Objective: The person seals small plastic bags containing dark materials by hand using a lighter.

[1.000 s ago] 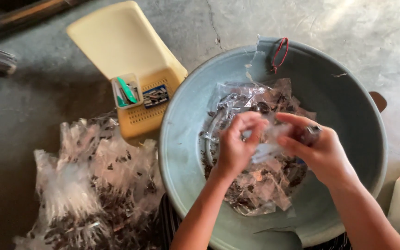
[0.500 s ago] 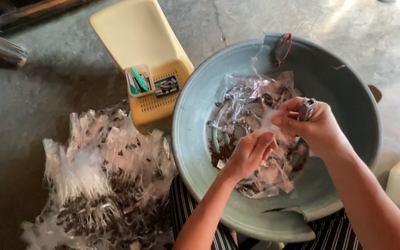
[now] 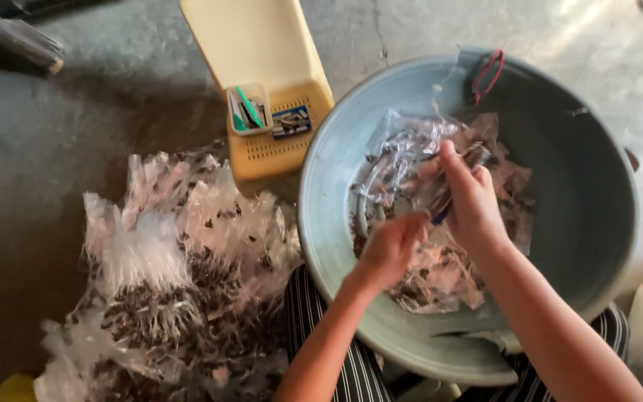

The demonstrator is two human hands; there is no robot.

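Head view looks straight down on a wide grey basin (image 3: pixel 321 193) that rests over the person's striped lap. Inside it lies a heap of clear plastic bags (image 3: pixel 440 223) with dark small pieces in them, spread from the middle of the basin toward its far wall.

Left hand (image 3: pixel 388 249) is low in the basin, at the near left edge of the heap. Its fingers are curled and it seems to pinch some plastic, but the picture is blurred from motion, so I cannot tell if it really grips. Right hand (image 3: pixel 470 205) is a little farther and to the right, lifted over the middle of the heap. It is closed around a small blue thing (image 3: pixel 440 216), maybe a tool or a clip, and clear plastic hangs at its fingers.

The heap lies directly under and beyond both hands, and its longer side runs from near to far. The right hand is nearer to its middle; the left is nearer to its near edge.

On the floor left of the basin there is a large pile of filled bags (image 3: pixel 173 283). Far from it stands a yellow plastic stool (image 3: pixel 262 52) with a small tray of tools (image 3: pixel 247 112). A red loop (image 3: pixel 485 74) hangs at the far rim.
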